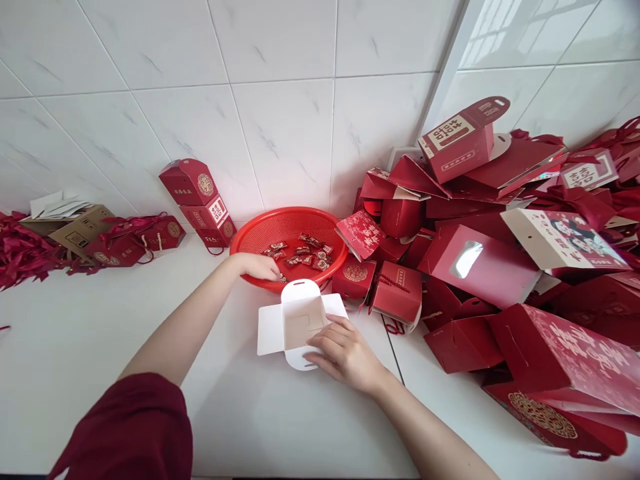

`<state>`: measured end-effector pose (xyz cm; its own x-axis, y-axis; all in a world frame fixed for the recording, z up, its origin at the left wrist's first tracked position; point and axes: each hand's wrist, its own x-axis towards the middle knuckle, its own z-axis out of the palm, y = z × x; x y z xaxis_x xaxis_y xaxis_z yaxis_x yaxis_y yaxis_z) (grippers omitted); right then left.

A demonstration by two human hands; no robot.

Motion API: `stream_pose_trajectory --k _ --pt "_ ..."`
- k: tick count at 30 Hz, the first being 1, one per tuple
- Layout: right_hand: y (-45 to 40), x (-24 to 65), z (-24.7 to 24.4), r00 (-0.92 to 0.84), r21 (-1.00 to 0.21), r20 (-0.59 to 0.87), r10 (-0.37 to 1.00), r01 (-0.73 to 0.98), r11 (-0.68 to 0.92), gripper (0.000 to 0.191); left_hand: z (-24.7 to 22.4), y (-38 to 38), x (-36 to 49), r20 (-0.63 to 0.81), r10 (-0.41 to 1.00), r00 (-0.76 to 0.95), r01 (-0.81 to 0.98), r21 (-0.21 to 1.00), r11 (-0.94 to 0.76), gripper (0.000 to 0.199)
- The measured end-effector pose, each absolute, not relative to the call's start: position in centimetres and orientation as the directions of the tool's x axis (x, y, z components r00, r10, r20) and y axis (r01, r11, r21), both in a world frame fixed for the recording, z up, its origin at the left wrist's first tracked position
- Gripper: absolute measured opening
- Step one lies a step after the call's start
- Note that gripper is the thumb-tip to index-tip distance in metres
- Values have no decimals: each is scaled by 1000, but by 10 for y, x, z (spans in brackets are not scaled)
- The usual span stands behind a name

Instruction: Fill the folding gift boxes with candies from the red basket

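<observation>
A white-lined paper gift box (303,320) stands on the table with its top flaps spread, and its inside looks empty. My right hand (345,350) grips the box's near right edge, with the fingers over the opening and the thumb on the near flap. My left hand (261,267) reaches over the near left rim of a red plastic basket (255,233). Its fingers are drawn together, pointing down among the candies; what they hold is hidden. Several wrapped candies (303,257) in dark red and patterned wrappers lie in the basket.
Red gift boxes (475,267) form a large heap on the right, close to the basket. Two stacked red boxes (205,207) lean by the tiled wall. At far left are dark red ribbons (30,247) and a brown carton (83,230) holding white papers.
</observation>
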<state>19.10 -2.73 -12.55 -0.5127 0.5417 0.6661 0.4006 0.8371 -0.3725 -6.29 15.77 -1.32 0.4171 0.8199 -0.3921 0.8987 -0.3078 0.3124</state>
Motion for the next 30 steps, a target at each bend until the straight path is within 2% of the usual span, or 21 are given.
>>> stream_pose_trajectory --k 3,10,15,18,23,27,30 --pt "-27 190 -125 -511 -375 670 538 393 840 14 -28 189 -51 -440 793 422 903 287 -320 30" --pt "-26 188 -125 -497 -385 672 549 399 832 14 -37 252 -30 -299 902 310 949 159 -273 64" --pt "-21 192 -127 -491 -397 652 578 427 812 16 -68 262 0 -339 859 384 923 155 -352 84" --pt "-20 193 -125 -490 -410 648 584 422 809 17 -77 261 4 -322 839 438 898 195 -394 68" --pt "-22 192 -123 -501 -414 640 583 413 811 16 -70 261 -3 -276 844 460 878 282 -386 17" --pt "-23 192 -122 -500 -412 643 580 413 812 16 -52 260 -7 -224 863 454 852 391 -347 27" --pt "-23 193 -122 -499 -416 641 583 413 810 16 -30 251 -13 -157 879 451 795 518 -315 29"
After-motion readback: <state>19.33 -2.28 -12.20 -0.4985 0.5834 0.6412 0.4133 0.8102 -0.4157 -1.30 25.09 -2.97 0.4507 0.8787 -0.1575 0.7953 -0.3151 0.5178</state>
